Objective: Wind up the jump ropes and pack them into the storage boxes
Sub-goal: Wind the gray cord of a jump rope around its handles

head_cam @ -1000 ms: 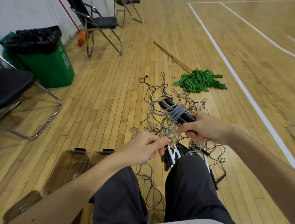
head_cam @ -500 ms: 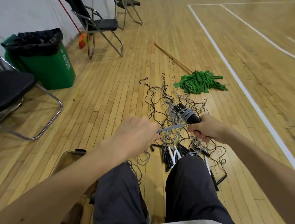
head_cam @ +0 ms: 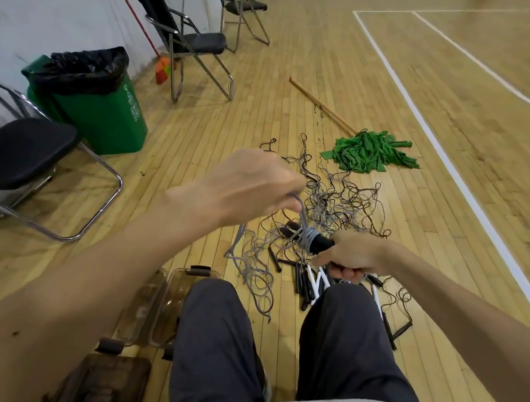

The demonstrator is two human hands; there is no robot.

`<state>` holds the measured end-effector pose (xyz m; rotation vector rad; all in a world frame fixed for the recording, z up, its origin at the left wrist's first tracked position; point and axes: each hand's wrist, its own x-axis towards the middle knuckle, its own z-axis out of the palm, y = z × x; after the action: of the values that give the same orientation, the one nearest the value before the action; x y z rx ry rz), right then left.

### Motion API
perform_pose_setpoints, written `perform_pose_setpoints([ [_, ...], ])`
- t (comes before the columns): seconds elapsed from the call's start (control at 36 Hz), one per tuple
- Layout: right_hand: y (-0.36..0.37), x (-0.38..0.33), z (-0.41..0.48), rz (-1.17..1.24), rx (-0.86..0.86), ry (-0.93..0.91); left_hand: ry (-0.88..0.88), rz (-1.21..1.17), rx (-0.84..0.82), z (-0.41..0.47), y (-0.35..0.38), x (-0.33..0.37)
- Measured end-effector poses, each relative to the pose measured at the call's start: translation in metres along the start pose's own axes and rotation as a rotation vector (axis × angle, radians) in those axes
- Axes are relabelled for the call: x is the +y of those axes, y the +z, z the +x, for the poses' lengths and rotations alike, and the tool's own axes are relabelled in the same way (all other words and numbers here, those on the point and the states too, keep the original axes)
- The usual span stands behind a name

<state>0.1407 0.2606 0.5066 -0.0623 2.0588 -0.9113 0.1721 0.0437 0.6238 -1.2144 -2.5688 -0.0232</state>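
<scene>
gripped a pair of black handles (head_cam: 319, 243) in the right hand (head_cam: 353, 258), fingers curled round them, just right of centre frame. pinched a grey rope (head_cam: 301, 212) in the left hand (head_cam: 252, 190), raised up and to the left of the handles. ran that rope down from the left fingertips to several grey turns already wrapped round the handles, then on in a loose loop to the floor at lower centre. held the half-wound bundle above a tangle of jump ropes (head_cam: 337, 200) spread over the wooden floor (head_cam: 267, 88) at centre frame. kept both dark-trousered knees (head_cam: 341, 335) at the bottom of the frame, with more black and white loose handles (head_cam: 306, 284) lying on the floor just beyond the right knee.

left two clear storage boxes (head_cam: 168, 301) side by side on the floor at lower left, touching the left knee, and a brown lid (head_cam: 107, 379) nearer the bottom edge; could not tell what lay inside the boxes.

sat near a green bin (head_cam: 104, 116) with a black liner at upper left, folding chairs (head_cam: 194, 40) along the wall beyond it, and a green mop (head_cam: 367, 152) at upper right of the tangle, close to a white court line (head_cam: 452, 166).
</scene>
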Motion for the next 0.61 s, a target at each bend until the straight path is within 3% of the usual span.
perform_pose_setpoints([
  [0.22,0.031,-0.029,-0.026,-0.189,-0.195,-0.038,-0.010,-0.039,0.029,0.012,-0.002,-0.014],
  [0.47,0.049,-0.043,-0.055,-0.294,-0.242,-0.125,-0.147,-0.109,-0.099,0.006,0.015,-0.034],
  [0.61,0.047,-0.050,-0.075,-0.253,-0.233,-0.287,-0.275,-0.252,-0.113,0.000,0.022,-0.040],
])
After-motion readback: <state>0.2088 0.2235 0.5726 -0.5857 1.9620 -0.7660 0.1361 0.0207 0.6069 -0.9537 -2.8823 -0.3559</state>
